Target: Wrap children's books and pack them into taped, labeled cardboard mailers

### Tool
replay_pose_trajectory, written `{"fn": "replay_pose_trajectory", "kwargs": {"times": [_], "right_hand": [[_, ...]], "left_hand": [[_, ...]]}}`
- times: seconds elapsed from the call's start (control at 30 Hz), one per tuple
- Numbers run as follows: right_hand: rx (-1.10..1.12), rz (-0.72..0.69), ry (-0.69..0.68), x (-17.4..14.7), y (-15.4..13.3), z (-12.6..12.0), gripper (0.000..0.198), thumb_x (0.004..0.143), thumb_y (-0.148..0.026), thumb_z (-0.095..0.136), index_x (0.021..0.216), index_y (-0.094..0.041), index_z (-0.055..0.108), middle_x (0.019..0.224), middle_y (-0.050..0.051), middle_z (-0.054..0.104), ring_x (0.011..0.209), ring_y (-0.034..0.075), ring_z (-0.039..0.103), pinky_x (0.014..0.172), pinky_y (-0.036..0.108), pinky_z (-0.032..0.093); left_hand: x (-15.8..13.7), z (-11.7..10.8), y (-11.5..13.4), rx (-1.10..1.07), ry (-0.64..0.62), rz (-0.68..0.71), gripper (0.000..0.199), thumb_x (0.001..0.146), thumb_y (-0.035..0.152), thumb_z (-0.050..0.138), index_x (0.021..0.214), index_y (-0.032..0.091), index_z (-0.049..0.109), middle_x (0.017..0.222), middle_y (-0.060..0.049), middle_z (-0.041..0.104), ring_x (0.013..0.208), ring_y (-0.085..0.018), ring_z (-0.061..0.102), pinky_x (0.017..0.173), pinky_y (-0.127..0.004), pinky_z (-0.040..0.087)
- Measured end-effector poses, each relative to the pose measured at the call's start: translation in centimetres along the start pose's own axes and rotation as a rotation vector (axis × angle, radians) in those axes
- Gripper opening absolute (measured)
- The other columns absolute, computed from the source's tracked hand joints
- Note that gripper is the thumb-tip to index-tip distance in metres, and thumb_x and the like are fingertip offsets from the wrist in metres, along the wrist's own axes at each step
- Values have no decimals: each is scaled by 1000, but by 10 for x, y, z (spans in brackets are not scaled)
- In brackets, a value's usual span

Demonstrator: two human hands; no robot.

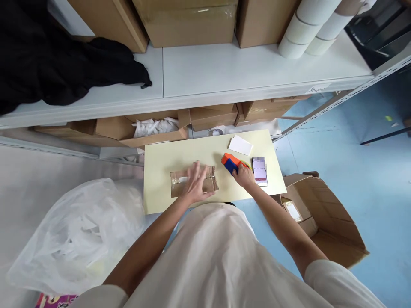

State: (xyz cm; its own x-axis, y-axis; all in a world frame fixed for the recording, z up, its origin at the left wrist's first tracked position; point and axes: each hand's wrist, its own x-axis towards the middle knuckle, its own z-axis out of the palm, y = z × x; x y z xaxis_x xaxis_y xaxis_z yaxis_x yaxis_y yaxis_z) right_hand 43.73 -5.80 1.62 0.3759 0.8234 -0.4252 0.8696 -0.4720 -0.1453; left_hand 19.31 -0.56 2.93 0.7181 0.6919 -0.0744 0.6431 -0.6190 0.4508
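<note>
A small, flat brown cardboard parcel (210,185), its ends covered with shiny tape, lies on the pale yellow table (157,158). My left hand (195,184) is over the parcel with its fingers spread and slightly blurred; whether it presses on the parcel is unclear. A small white patch (183,179) shows on the parcel left of my fingers. In my right hand (244,175) is an orange and blue hand-held tool (230,164), whose exact kind I cannot make out. Just right of that hand lies a phone (260,171) showing a timer. Beyond the tool lies a white card or small box (240,145).
A grey shelf (205,70) behind the table bears boxes, white rolls (297,34) and black cloth (64,64). Open cartons (144,139) and a tape roll (217,132) sit beneath. A clear plastic bag (80,235) stands left, an open carton (330,214) right.
</note>
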Motion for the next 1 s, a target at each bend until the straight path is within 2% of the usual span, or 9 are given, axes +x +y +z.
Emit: {"fn": "replay_pose_trajectory", "kwargs": {"times": [0.13, 0.23, 0.33, 0.43, 0.5, 0.57, 0.73, 0.9, 1.0], "right_hand": [[11, 41, -12, -1, 6, 36, 34, 92, -29, 38, 111, -6, 54, 96, 17, 65, 88, 25, 62, 75, 34, 41], [35, 15, -22, -2, 10, 54, 34, 93, -27, 37, 114, -6, 53, 94, 16, 65, 91, 25, 62, 80, 36, 42], [67, -43, 96, -10, 11, 62, 42, 89, -21, 43, 126, -3, 44, 114, 22, 59, 111, 29, 54, 92, 40, 40], [155, -221, 216, -27, 2, 67, 69, 80, -18, 54, 141, -2, 24, 143, 25, 33, 136, 33, 27, 106, 46, 29], [289, -388, 148, -39, -12, 71, 82, 77, -21, 59, 145, -9, 15, 149, 22, 23, 139, 30, 21, 108, 46, 29], [465, -471, 58, -47, -29, 75, 81, 79, -26, 58, 146, -16, 14, 148, 18, 28, 137, 27, 28, 106, 44, 34], [782, -332, 20, -41, -60, 57, 52, 85, -41, 50, 131, -18, 44, 123, 15, 56, 107, 23, 57, 85, 37, 50], [757, -64, -22, -13, -78, 29, 48, 87, -53, 39, 103, -14, 61, 100, 11, 66, 91, 22, 63, 78, 33, 50], [711, 48, -93, -1, -90, 30, 49, 89, -53, 36, 102, -14, 63, 99, 12, 68, 91, 22, 64, 76, 32, 50]], "left_hand": [[-53, -1, -54, -190, 249, -379, 125, 62, 61, 68, 146, 12, -9, 152, -24, -14, 138, -40, -14, 106, -66, 3], [-84, 10, -86, -588, 203, -581, 118, 64, 54, 71, 147, 21, -5, 155, -19, 1, 142, -34, 6, 112, -53, 15], [-95, 20, -94, -784, 130, -567, 112, 57, 46, 78, 146, 19, 15, 147, -17, 32, 135, -31, 33, 109, -46, 28], [-91, 22, -87, -742, 117, -568, 95, 58, 40, 78, 139, 17, 31, 132, -14, 52, 122, -29, 49, 104, -44, 37], [-87, 22, -83, -734, 127, -573, 82, 64, 40, 73, 134, 16, 37, 126, -14, 56, 118, -27, 53, 101, -42, 40], [-83, 22, -82, -778, 142, -541, 74, 66, 40, 69, 129, 15, 41, 123, -13, 58, 115, -25, 55, 99, -39, 42], [-71, 9, -91, -826, 230, -609, 57, 70, 51, 62, 111, 13, 52, 108, -13, 63, 98, -25, 63, 82, -37, 51], [-46, -8, -100, -737, 128, -645, 54, 75, 51, 59, 116, 16, 50, 111, -13, 64, 92, -23, 64, 78, -35, 51], [-33, -7, -105, -646, 48, -737, 46, 79, 46, 56, 113, 16, 52, 104, -13, 67, 94, -25, 64, 81, -37, 50]]}}
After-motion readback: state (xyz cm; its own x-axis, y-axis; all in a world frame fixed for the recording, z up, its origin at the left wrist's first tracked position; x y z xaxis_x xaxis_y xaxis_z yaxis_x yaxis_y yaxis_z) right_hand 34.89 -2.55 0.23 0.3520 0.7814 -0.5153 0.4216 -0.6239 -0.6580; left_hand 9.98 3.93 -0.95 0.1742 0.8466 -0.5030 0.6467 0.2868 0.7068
